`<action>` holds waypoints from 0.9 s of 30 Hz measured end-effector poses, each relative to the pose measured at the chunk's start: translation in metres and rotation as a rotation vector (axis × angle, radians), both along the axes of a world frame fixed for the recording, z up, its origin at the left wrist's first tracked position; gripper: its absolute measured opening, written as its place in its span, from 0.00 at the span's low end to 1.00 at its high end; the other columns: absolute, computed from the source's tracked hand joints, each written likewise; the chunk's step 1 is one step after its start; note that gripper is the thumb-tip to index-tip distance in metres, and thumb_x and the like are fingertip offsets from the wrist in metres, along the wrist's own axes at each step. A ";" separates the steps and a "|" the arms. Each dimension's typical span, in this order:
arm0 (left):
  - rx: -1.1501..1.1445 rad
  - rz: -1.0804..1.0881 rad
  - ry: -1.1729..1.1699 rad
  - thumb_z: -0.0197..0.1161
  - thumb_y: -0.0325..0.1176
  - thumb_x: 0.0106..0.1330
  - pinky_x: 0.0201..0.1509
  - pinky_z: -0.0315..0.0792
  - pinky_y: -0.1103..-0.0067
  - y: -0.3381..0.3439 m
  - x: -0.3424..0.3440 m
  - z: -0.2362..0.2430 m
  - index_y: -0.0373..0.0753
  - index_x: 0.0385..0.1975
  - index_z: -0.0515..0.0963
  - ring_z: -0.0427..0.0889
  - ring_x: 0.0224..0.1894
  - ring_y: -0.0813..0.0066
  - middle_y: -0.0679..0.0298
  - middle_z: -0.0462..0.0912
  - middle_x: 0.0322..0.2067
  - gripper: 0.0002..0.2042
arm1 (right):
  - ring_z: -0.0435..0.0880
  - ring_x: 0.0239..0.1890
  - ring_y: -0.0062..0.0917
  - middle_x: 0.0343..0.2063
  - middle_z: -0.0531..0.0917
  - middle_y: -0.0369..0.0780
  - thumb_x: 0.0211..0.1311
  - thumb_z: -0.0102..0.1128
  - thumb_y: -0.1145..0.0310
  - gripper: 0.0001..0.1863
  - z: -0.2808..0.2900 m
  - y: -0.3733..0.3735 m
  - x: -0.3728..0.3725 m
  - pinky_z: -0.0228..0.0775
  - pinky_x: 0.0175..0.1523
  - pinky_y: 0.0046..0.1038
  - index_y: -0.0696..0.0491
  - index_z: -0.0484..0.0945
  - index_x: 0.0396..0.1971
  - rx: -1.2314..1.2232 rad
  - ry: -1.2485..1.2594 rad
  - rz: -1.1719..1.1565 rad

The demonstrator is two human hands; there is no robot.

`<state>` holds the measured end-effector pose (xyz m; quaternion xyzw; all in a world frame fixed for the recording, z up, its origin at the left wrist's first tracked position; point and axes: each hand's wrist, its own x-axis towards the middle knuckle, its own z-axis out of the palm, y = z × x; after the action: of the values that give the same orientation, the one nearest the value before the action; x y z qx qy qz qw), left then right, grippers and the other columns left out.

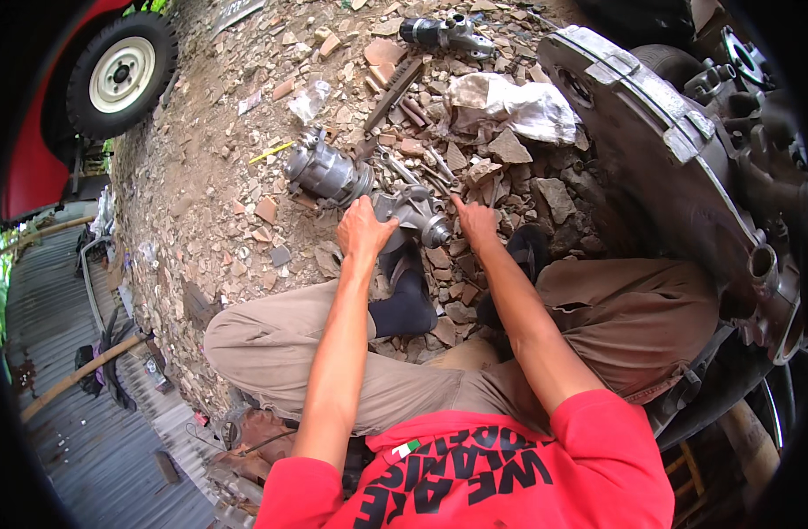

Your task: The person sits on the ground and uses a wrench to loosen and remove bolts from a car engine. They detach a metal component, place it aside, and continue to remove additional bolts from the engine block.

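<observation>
A grey metal starter motor (327,175), with a cylindrical body and a cast nose, lies across the rubble in front of my feet. My left hand (365,227) is closed on its middle, the thumb toward the cast nose. To the right of it, my right hand (477,220) reaches down with the index finger stretched out and nothing visible in it. That fingertip is at the near ends of several metal wrenches (439,167) lying on the stones; whether it touches one I cannot tell. The other fingers of that hand are partly hidden.
A large metal gearbox housing (638,115) stands close on the right. Ahead lie a second starter motor (448,35), a dirty white plastic bag (510,106) and a rusty metal bar (393,93). A yellow stick-like object (272,152) is at left. Farther left is a wheel (122,75).
</observation>
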<state>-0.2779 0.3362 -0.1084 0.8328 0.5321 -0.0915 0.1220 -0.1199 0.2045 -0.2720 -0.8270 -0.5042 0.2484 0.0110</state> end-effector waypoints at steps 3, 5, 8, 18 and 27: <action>-0.001 0.004 -0.025 0.74 0.44 0.47 0.49 0.75 0.64 -0.003 0.003 -0.001 0.37 0.42 0.75 0.81 0.46 0.55 0.55 0.81 0.40 0.25 | 0.85 0.30 0.34 0.28 0.81 0.40 0.67 0.46 0.69 0.20 -0.013 -0.011 0.003 0.74 0.34 0.36 0.37 0.69 0.58 0.048 -0.135 0.030; 0.004 -0.019 -0.056 0.74 0.44 0.47 0.49 0.75 0.64 -0.001 0.000 -0.001 0.37 0.42 0.75 0.81 0.46 0.54 0.54 0.81 0.40 0.25 | 0.85 0.30 0.34 0.29 0.81 0.41 0.65 0.47 0.69 0.13 -0.012 -0.010 0.003 0.73 0.34 0.36 0.42 0.75 0.47 0.116 -0.154 0.055; -0.041 -0.039 -0.080 0.73 0.44 0.47 0.47 0.75 0.63 0.005 -0.002 0.003 0.37 0.41 0.76 0.82 0.44 0.52 0.54 0.82 0.38 0.24 | 0.84 0.32 0.35 0.29 0.81 0.41 0.62 0.50 0.70 0.06 -0.013 -0.011 0.010 0.73 0.35 0.36 0.48 0.77 0.32 0.244 -0.154 0.096; -0.104 -0.463 -0.057 0.75 0.47 0.43 0.43 0.76 0.61 0.000 0.022 0.013 0.39 0.34 0.76 0.83 0.39 0.51 0.53 0.84 0.33 0.23 | 0.81 0.44 0.47 0.40 0.83 0.50 0.59 0.63 0.60 0.18 0.041 -0.043 0.041 0.72 0.48 0.43 0.53 0.79 0.45 0.309 0.212 -0.672; -0.356 -0.259 -0.468 0.75 0.49 0.48 0.56 0.72 0.69 0.017 0.019 -0.063 0.32 0.47 0.78 0.80 0.50 0.59 0.49 0.81 0.47 0.31 | 0.83 0.41 0.44 0.35 0.84 0.50 0.59 0.62 0.54 0.20 0.091 -0.079 0.058 0.73 0.46 0.39 0.57 0.82 0.40 0.499 0.233 -0.719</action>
<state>-0.2587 0.3527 -0.1715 0.8576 0.3550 -0.0040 0.3721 -0.0620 0.1251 -0.1807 -0.8881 -0.2249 0.1911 0.3523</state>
